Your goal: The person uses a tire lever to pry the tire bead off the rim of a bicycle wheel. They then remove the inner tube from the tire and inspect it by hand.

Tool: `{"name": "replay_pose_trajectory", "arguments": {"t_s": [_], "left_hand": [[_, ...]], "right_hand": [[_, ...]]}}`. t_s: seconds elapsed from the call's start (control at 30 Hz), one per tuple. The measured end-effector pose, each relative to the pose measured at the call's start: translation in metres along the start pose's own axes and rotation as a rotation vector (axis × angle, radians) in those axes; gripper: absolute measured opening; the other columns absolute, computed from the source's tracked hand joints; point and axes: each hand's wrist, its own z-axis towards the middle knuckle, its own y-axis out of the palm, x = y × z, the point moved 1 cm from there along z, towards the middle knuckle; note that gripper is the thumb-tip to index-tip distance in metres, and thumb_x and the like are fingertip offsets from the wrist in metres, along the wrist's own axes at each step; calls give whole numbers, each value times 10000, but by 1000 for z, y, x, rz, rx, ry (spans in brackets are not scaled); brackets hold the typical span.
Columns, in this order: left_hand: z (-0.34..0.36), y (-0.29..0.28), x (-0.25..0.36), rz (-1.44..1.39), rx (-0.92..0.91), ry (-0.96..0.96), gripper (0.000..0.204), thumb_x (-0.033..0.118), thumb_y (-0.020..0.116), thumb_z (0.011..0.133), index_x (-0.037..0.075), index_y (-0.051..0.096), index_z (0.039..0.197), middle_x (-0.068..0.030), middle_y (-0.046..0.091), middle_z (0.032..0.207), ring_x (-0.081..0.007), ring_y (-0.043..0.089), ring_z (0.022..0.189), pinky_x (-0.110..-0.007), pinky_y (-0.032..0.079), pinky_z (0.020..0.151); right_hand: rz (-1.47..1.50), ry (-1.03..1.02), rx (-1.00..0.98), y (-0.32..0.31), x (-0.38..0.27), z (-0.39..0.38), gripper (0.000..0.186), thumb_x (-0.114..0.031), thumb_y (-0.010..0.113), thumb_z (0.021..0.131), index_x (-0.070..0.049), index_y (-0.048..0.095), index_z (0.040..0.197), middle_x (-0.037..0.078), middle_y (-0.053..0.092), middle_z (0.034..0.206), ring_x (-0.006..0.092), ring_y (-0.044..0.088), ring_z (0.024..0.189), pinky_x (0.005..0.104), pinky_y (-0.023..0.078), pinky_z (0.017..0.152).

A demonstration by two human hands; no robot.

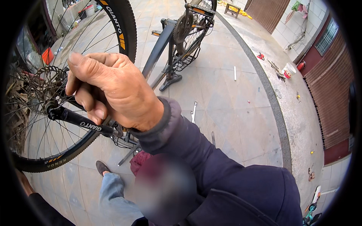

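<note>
My right hand [120, 88], in a dark sleeve, is raised in front of a bicycle wheel [127, 28] with a black tyre and thin spokes. Its fingers are curled in and the thumb lies along them; whatever they may pinch is hidden. Behind the fingers are the hub, a brake disc [49, 77] and a black fork leg [81, 119]. My left hand [25, 183] shows only in part at the lower left, beside the bottom of the tyre, its fingers hidden. The dark bicycle frame [160, 47] runs back from the wheel.
On the paved floor lie a silver wrench-like tool [194, 112], a white strip [235, 73] and a maroon cloth [138, 162]. Along the right ledge stands a white bucket [289, 70], with a wooden stool [232, 10] farther back. An orange bucket [47, 55] is behind the wheel. A blurred patch covers the lower middle.
</note>
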Motion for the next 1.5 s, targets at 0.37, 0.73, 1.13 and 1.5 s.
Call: {"name": "replay_pose_trajectory", "arguments": {"t_s": [0.37, 0.73, 1.13, 1.5], "left_hand": [[-3, -78, -59, 281, -102, -302, 640, 505, 430, 956, 39, 402, 1393, -151, 475, 1374, -269, 476, 1249, -430, 369, 1036], [-249, 37, 93, 504, -866, 270, 232, 165, 521, 961, 13, 613, 1110, -81, 624, 1035, -170, 583, 1014, -324, 453, 920], [-373, 89, 209, -126, -1325, 1363, 214, 144, 550, 911, 11, 607, 1067, -186, 619, 967, -319, 634, 870, -420, 546, 687], [-389, 97, 238, 258, -1662, 1227, 182, 111, 655, 793, 68, 647, 969, -105, 628, 958, -266, 652, 893, -422, 529, 799]], "right_hand": [[-249, 72, 106, -6, 22, -9, 378, -306, 597, 917, 33, 631, 751, 61, 566, 525, 81, 491, 365, 199, 389, 350], [-613, 696, 391, -59, 142, -137, 322, -266, 593, 889, 43, 637, 812, 79, 584, 591, 141, 500, 428, 302, 428, 413], [-1087, 578, 221, -55, 150, -135, 367, -331, 593, 849, 19, 681, 917, 175, 654, 701, 290, 648, 727, 383, 496, 718], [-1125, 527, 220, -63, 155, -132, 383, -328, 601, 841, 20, 676, 983, 216, 664, 819, 345, 645, 843, 403, 485, 791]]}}
